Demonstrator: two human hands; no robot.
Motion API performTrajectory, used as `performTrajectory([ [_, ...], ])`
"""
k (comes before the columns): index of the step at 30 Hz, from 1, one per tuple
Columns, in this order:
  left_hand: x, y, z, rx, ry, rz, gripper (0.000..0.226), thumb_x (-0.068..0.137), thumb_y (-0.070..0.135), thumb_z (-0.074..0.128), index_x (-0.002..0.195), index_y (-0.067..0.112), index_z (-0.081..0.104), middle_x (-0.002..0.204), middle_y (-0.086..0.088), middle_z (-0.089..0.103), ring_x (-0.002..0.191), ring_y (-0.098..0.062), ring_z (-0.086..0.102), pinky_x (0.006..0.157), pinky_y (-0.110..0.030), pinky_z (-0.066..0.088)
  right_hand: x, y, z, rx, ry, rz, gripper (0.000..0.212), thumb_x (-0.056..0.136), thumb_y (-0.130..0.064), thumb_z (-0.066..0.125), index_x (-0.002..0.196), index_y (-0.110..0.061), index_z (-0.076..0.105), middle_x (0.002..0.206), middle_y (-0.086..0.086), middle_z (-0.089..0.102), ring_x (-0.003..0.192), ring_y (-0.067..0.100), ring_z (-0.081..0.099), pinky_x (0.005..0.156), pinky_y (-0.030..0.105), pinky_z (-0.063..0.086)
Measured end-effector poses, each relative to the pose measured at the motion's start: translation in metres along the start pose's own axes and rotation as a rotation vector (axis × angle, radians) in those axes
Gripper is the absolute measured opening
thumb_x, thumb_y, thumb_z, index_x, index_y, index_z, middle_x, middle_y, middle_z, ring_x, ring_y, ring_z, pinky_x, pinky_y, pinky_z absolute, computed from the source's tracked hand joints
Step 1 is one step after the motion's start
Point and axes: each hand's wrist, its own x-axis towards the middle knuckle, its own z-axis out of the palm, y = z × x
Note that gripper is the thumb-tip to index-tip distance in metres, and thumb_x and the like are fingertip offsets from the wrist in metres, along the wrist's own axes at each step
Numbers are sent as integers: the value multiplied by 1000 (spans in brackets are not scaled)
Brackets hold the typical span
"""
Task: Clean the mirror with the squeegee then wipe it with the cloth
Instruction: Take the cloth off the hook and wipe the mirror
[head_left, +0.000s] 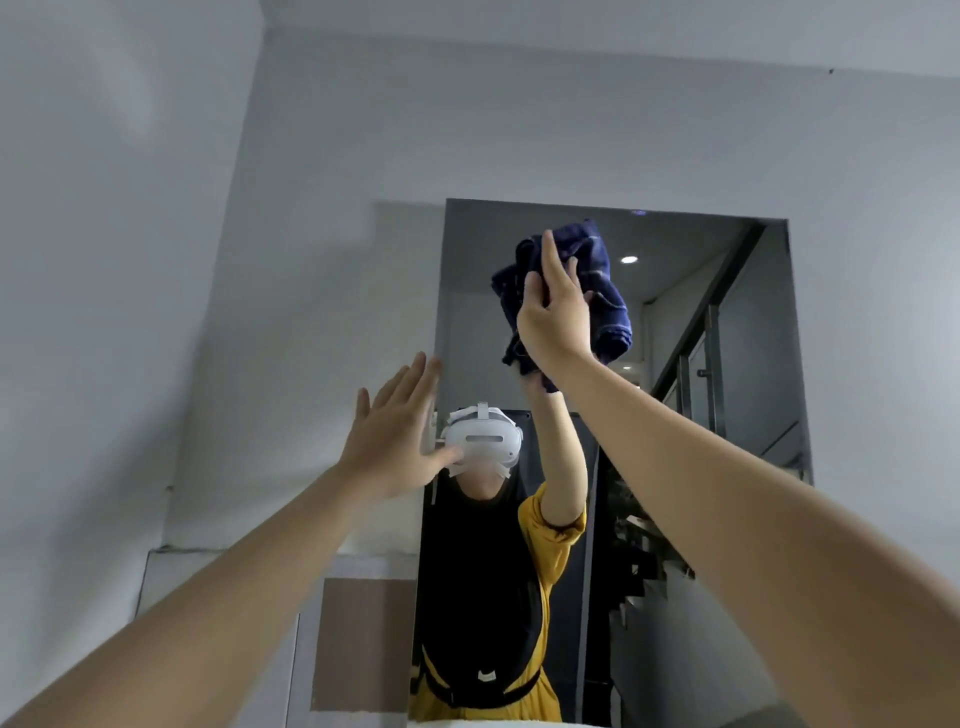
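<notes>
The pale grey painted wall (156, 208) fills most of the view and carries the tall rectangular frameless mirror (737, 415), which stands upright against it. The mirror's top edge lies near mid-height of the view and its lower end runs out of frame at the bottom.

The glass reflects a person in a yellow short-sleeved shirt (550, 561) with a black harness over the chest and a white head-mounted headset (483, 439). A staircase with a metal-and-glass railing (711, 364) and a round ceiling light (629, 259) also appear in the reflection, toward the mirror's right edge.

A brown rectangular patch (363, 644) is on the wall, just beside the lower left edge of the mirror.

The right hand (556, 317) is raised near the mirror's top edge, at about its middle. Its fingers and thumb are curled round the bunched dark blue fabric cloth (602, 280), gripping it and holding it against the glass. The cloth hangs in folds above and below the hand.

The left hand (400, 431) is held flat, with straight, slightly spread fingers, and carries nothing. Its palm lies at the mirror's left edge, about midway down the visible height; whether it is pressed to the surface cannot be determined.
</notes>
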Motion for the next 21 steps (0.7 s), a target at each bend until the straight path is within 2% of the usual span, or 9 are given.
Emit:
performTrajectory([
  [1,-1,-3,2,9,3,0,105,76,55,62,146,26,-9,157,2,-8,143,-19,-2,112,-53,2,2,4,5,-93,-22,5,55,100,-21,32,151,-28,11,155,8,27,145,22,16,117,36,5],
  [2,-2,-4,3,20,14,5,106,76,57,62,146,28,-11,157,2,-9,143,-19,-2,112,-53,2,3,5,7,-165,-28,-1,56,100,-22,30,151,-27,7,159,6,15,148,20,0,116,38,-7],
  [3,-2,-5,3,33,23,10,106,75,58,62,146,29,-12,157,1,-9,143,-19,-3,112,-53,2,3,7,8,-239,-34,-24,56,100,-23,30,152,-26,7,160,4,12,148,20,-7,115,40,-9],
  [7,-2,-7,3,71,38,27,107,74,61,61,146,28,-12,157,-1,-8,143,-21,-3,112,-53,2,1,8,4,-734,-54,-164,51,101,-30,29,150,-27,18,161,-5,4,147,29,-3,115,53,-5],
  [9,-2,-8,3,66,35,28,107,74,62,60,146,29,-12,157,-1,-7,143,-21,-3,112,-52,1,1,8,5,-888,-4,-172,51,99,-39,31,148,-32,21,161,0,-6,145,36,-7,110,59,-14],
  [11,-2,-8,2,64,28,27,107,74,62,60,145,30,-13,157,-1,-7,143,-21,-3,112,-52,1,2,8,4,-920,22,-138,51,96,-50,30,146,-42,21,159,6,-18,142,40,-20,101,60,-25],
  [13,-2,-8,2,74,26,27,107,74,62,60,145,29,-13,157,-1,-8,143,-21,-4,112,-52,1,5,11,1,-892,4,-106,50,94,-57,25,143,-51,16,158,7,-22,139,43,-27,98,65,-25],
  [15,-2,-8,1,98,30,34,108,74,63,59,146,28,-13,156,0,-10,143,-20,-5,112,-50,-1,7,16,-2,-869,-30,-93,50,94,-58,22,142,-55,10,158,3,-22,139,45,-26,101,71,-17],
  [21,0,-12,0,198,39,116,108,74,68,52,146,21,-14,153,4,-22,142,-15,-11,110,-48,-6,17,14,9,-858,-9,-141,50,95,-57,22,143,-54,10,160,1,-17,140,46,-22,101,76,-8],
])
